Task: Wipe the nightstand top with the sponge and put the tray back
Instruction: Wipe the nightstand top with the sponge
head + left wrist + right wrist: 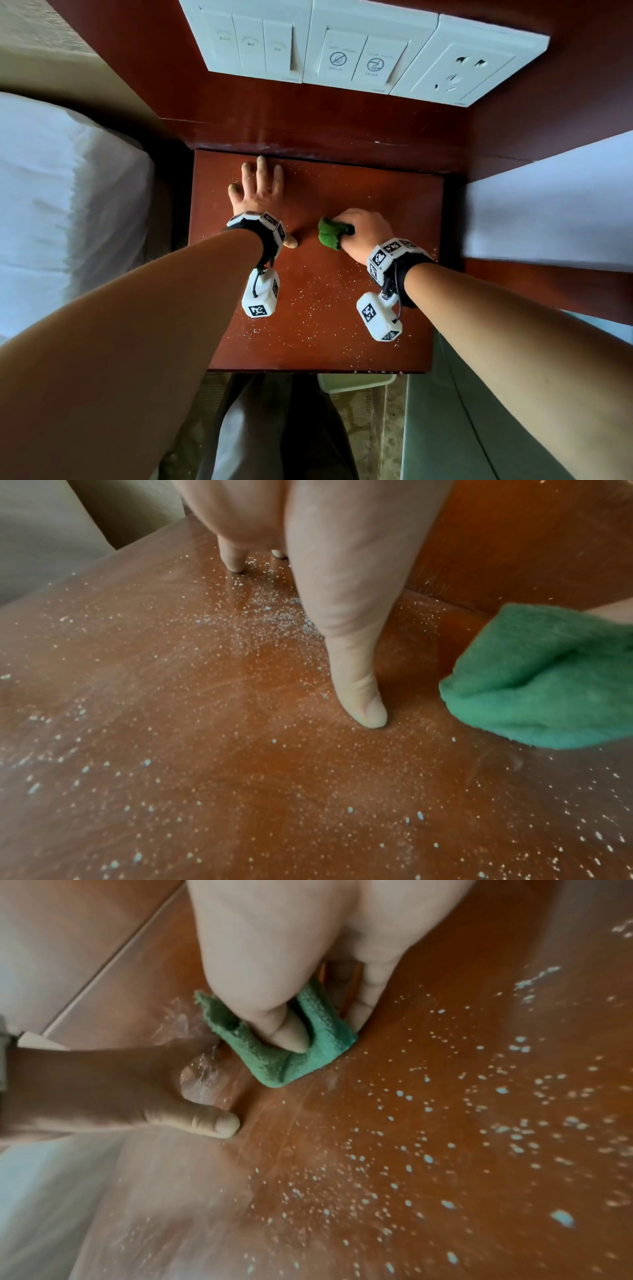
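Observation:
The reddish-brown nightstand top (342, 301) is strewn with pale crumbs. My right hand (363, 231) grips a folded green sponge (330, 233) and presses it on the top near the middle; the right wrist view shows the thumb dug into the sponge (301, 1053). My left hand (257, 186) lies flat on the back left of the top, fingers spread, its thumb (359, 696) a little left of the sponge (548, 680). A pale tray (356, 382) peeks out below the nightstand's front edge.
A white panel of switches and a socket (359, 48) sits on the wooden wall behind. White bedding (61, 212) lies to the left and more white bedding (555, 205) to the right. Patterned floor (390, 428) and my legs (274, 428) are below the front edge.

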The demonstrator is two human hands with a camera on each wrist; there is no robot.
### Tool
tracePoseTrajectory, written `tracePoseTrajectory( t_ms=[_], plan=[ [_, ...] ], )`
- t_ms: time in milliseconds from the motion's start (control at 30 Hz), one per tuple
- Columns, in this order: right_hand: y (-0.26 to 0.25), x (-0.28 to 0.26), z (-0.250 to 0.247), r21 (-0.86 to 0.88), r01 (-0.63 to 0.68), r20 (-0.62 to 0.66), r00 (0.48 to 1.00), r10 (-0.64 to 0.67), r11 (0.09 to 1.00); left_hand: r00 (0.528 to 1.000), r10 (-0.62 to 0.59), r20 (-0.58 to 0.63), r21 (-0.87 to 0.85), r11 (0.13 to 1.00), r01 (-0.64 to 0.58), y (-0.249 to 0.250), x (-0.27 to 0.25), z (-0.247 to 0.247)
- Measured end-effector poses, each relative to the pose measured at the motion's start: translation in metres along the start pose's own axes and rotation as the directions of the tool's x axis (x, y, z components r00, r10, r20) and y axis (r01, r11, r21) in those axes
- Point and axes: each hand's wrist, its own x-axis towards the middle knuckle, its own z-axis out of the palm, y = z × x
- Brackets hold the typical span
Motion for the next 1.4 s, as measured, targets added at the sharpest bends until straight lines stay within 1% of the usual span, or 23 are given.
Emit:
tracePoseTrajectory(
  t_ms=[67, 100, 133, 200, 233, 300, 333, 367, 400, 533, 600, 667, 767, 800, 867, 967, 1067, 1167, 1233, 1267, 1300, 1333, 1400],
  plan=[
    [0.002, -0.002, 0.0, -0.005, -0.025, 0.043, 0.999, 0.025, 1.0, 1.0, -0.001, 0.001, 0.006, 1.0, 0.001, 0.0, 0.0, 0.0],
    [0.002, -0.002, -0.002, 0.02, -0.056, 0.038, 0.998, 0.055, 0.998, 1.0, 0.0, 0.008, 0.004, 1.0, 0.0, 0.0, 0.0, -0.001],
    [0.001, -0.001, -0.005, 0.064, -0.086, 0.009, 0.996, 0.086, 0.994, 1.0, 0.0, 0.013, 0.001, 1.0, 0.0, 0.0, 0.0, -0.001],
    [0.002, 0.005, -0.013, 0.153, -0.158, -0.139, 0.974, 0.18, 0.975, 1.0, -0.003, 0.01, -0.005, 1.0, 0.003, 0.0, 0.0, -0.001],
    [0.004, 0.009, -0.017, 0.202, -0.196, -0.234, 0.942, 0.241, 0.96, 1.0, -0.003, 0.009, -0.008, 1.0, 0.003, 0.001, 0.001, -0.001],
    [0.009, 0.02, -0.024, 0.273, -0.244, -0.396, 0.853, 0.34, 0.931, 1.0, -0.002, 0.015, -0.012, 1.0, 0.003, 0.0, 0.001, -0.001],
    [0.011, 0.025, -0.026, 0.292, -0.267, -0.449, 0.81, 0.378, 0.918, 1.0, -0.003, 0.016, -0.011, 1.0, 0.003, 0.0, 0.001, -0.001],
    [0.012, 0.031, -0.027, 0.302, -0.297, -0.474, 0.778, 0.413, 0.906, 1.0, -0.002, 0.015, -0.006, 1.0, 0.002, 0.0, 0.0, -0.001],
    [0.01, 0.035, -0.027, 0.302, -0.323, -0.475, 0.765, 0.435, 0.897, 1.0, 0.0, 0.013, -0.003, 1.0, 0.0, -0.002, 0.0, 0.0],
    [-0.003, 0.048, -0.019, 0.234, -0.36, -0.435, 0.792, 0.428, 0.903, 1.0, 0.006, 0.014, -0.012, 1.0, -0.005, -0.002, 0.0, 0.0],
    [-0.01, 0.05, -0.013, 0.238, -0.345, -0.431, 0.801, 0.417, 0.908, 1.0, 0.005, 0.008, -0.019, 1.0, -0.005, -0.003, 0.0, 0.0],
    [-0.017, 0.051, -0.007, 0.225, -0.305, -0.428, 0.822, 0.375, 0.925, 1.0, 0.005, 0.003, -0.019, 1.0, -0.004, -0.002, 0.0, 0.001],
    [-0.026, 0.054, 0.0, 0.155, -0.159, -0.417, 0.884, 0.21, 0.975, 1.0, 0.004, 0.0, -0.016, 1.0, -0.004, -0.002, 0.0, 0.001],
    [-0.029, 0.055, 0.002, 0.122, -0.107, -0.397, 0.906, 0.147, 0.987, 1.0, 0.003, 0.001, -0.017, 1.0, -0.003, -0.002, 0.0, 0.001],
    [-0.034, 0.056, 0.003, 0.07, -0.045, -0.336, 0.94, 0.066, 0.997, 1.0, 0.001, 0.0, -0.015, 1.0, -0.001, -0.002, 0.001, 0.001],
    [-0.036, 0.048, 0.002, 0.003, 0.025, -0.235, 0.972, -0.023, 1.0, 1.0, -0.001, -0.008, -0.011, 1.0, 0.001, -0.002, 0.001, 0.002],
    [-0.032, 0.033, 0.006, -0.069, 0.118, -0.101, 0.987, -0.125, 0.991, 1.0, 0.006, -0.011, 0.001, 1.0, -0.006, -0.002, 0.0, 0.001],
    [-0.029, 0.02, 0.008, -0.12, 0.122, 0.043, 0.992, -0.118, 0.985, 1.0, 0.007, 0.003, 0.0, 1.0, -0.007, -0.001, -0.003, -0.001],
    [-0.031, 0.014, 0.006, -0.173, 0.108, 0.135, 0.987, -0.085, 0.979, 1.0, 0.011, 0.001, 0.003, 1.0, -0.011, 0.0, -0.005, -0.001],
    [-0.031, 0.013, 0.005, -0.175, 0.084, 0.157, 0.986, -0.057, 0.981, 1.0, 0.015, 0.0, -0.003, 1.0, -0.015, -0.001, -0.005, -0.001],
    [-0.03, 0.012, 0.004, -0.14, 0.036, 0.157, 0.987, -0.014, 0.99, 1.0, 0.02, -0.002, -0.017, 1.0, -0.02, -0.003, -0.006, -0.001],
    [-0.031, 0.009, 0.0, -0.064, -0.026, 0.133, 0.991, 0.034, 0.998, 0.999, 0.035, -0.011, -0.032, 0.999, -0.035, -0.006, -0.007, -0.003],
    [-0.028, 0.01, -0.004, 0.097, -0.133, 0.046, 0.991, 0.129, 0.986, 0.998, 0.049, -0.025, -0.098, 0.994, -0.052, -0.013, -0.006, -0.006]
  ],
)
